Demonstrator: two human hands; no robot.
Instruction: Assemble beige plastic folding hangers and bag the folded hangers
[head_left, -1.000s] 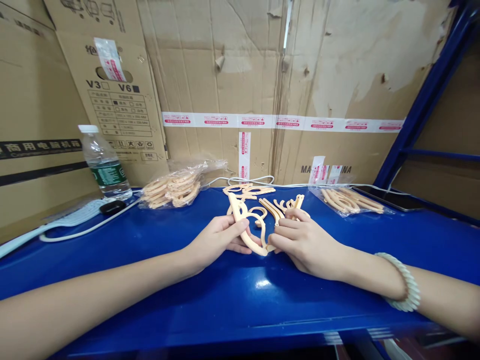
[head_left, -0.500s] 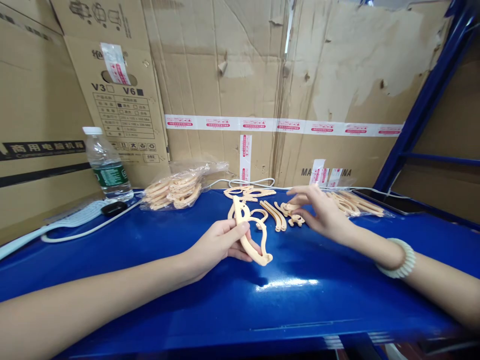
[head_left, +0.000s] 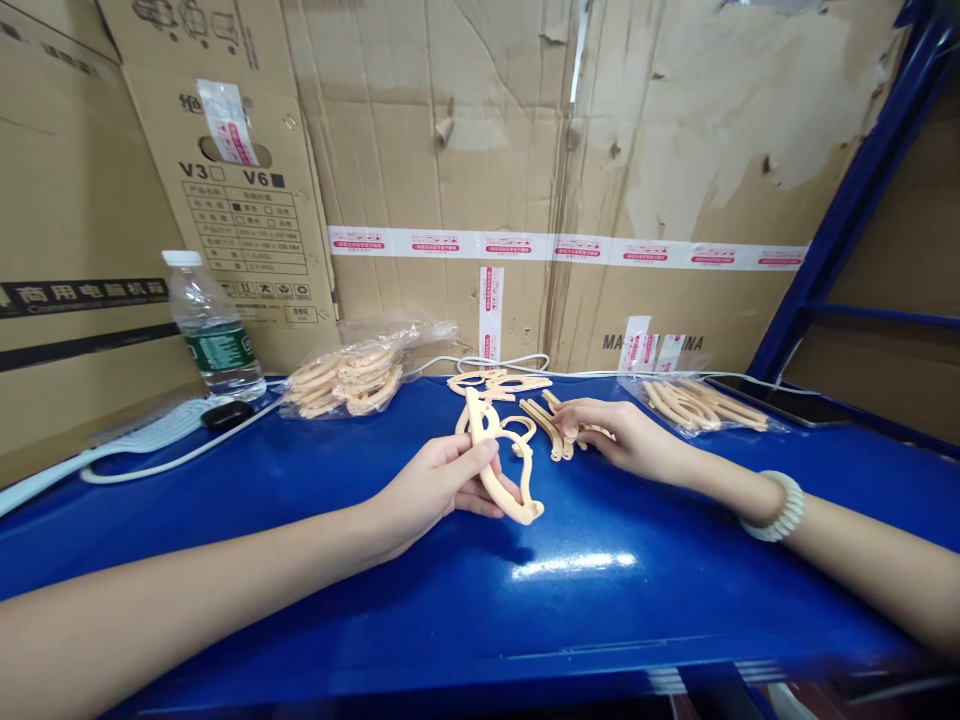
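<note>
My left hand (head_left: 457, 475) is closed round a beige plastic frame piece (head_left: 517, 508), curved with an open loop, held above the table and tilted. My right hand (head_left: 622, 435) is lowered to the small beige plastic parts beside the curved strips (head_left: 541, 425), fingers bent together over them. Its fingers cover most of those small parts, and what they grip is hidden. Behind the held piece lies a looped beige part (head_left: 517, 430). Farther back are more flat beige frame pieces (head_left: 499, 382).
A clear bag of beige parts (head_left: 349, 385) lies at the back left, another bag (head_left: 705, 405) at the back right near a dark flat device (head_left: 780, 402). A water bottle (head_left: 217, 335), a black object (head_left: 229, 415) and a white cable (head_left: 127, 475) are on the blue table (head_left: 360, 630). Cardboard (head_left: 450, 170) stands behind.
My right hand has moved slightly left and down onto the small parts, its fingers drawn closer together. My left hand keeps the frame piece in nearly the same place.
</note>
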